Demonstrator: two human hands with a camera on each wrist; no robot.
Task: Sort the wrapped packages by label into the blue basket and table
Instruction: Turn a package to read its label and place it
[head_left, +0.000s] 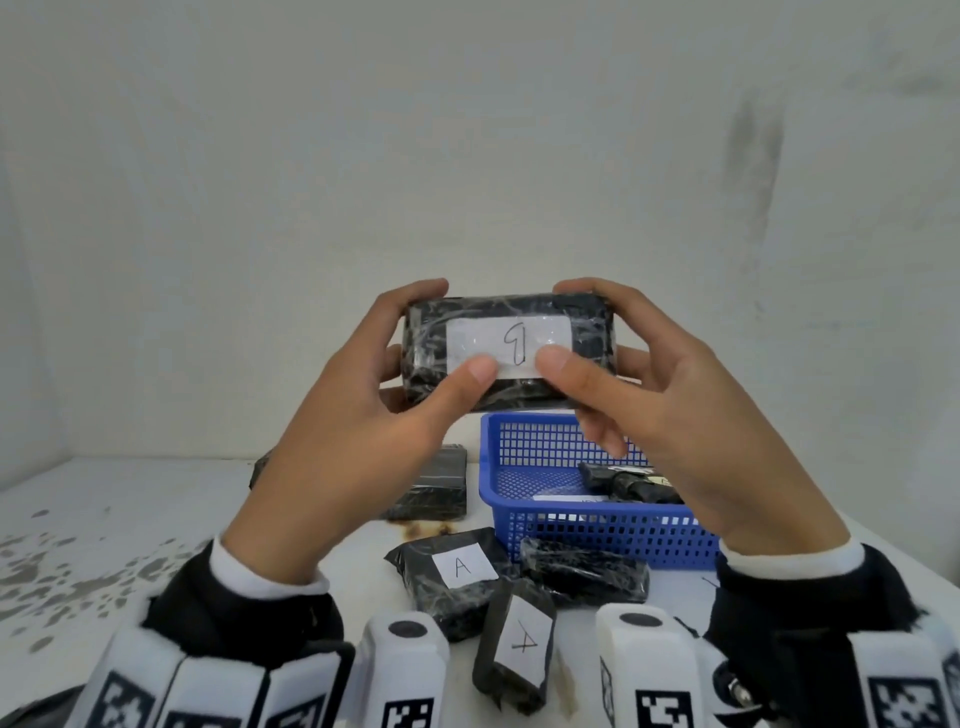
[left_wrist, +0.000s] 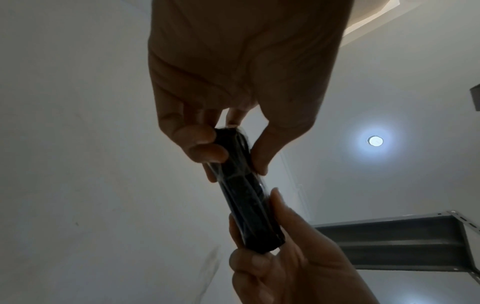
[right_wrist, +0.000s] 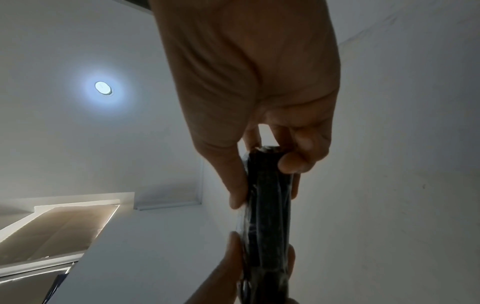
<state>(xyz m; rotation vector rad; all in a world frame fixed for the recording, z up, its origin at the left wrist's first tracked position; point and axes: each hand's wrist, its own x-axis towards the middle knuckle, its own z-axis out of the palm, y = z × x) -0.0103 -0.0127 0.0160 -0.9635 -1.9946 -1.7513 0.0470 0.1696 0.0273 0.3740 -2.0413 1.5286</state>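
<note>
Head view: the left hand (head_left: 363, 415) and right hand (head_left: 670, 410) grip the ends of a black wrapped package (head_left: 506, 349), held up above the table (head_left: 156, 519), its white label facing the camera. Below sits a blue basket (head_left: 597, 530), with more packages (head_left: 457, 577) just beside it. Both wrist views: the fingers (left_wrist: 200, 142) and thumbs pinch the package's edges (right_wrist: 267, 195).

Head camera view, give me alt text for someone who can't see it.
Both hands, left and right, hold a black wrapped package up by its ends, white label facing the camera. Below, a blue basket and more packages, two labelled A, sit on a white table.
</note>
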